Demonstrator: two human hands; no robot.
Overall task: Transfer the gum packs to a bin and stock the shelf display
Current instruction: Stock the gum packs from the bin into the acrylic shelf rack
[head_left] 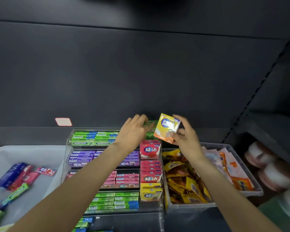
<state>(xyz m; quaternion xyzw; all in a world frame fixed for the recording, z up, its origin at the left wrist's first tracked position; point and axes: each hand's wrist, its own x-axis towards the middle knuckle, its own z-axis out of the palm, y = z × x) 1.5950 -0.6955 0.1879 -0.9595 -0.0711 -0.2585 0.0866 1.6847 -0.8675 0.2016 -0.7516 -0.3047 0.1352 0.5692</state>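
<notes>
Right hand: pinches a yellow-orange pouch, glossy, printed 益达, above the display's top right corner.
Left hand: fingers curled over a green Doublemint pack on the top tier.
Display: clear acrylic steps; Doublemint sticks, red 益达 boxes.
Bin: pale plastic, loose gum packs.
Backdrop: dark grey shelving panel.

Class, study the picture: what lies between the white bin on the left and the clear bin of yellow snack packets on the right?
In the head view, the clear acrylic gum display stands between the white bin and the snack bin, with tiers of green, purple, pink gum.
</notes>
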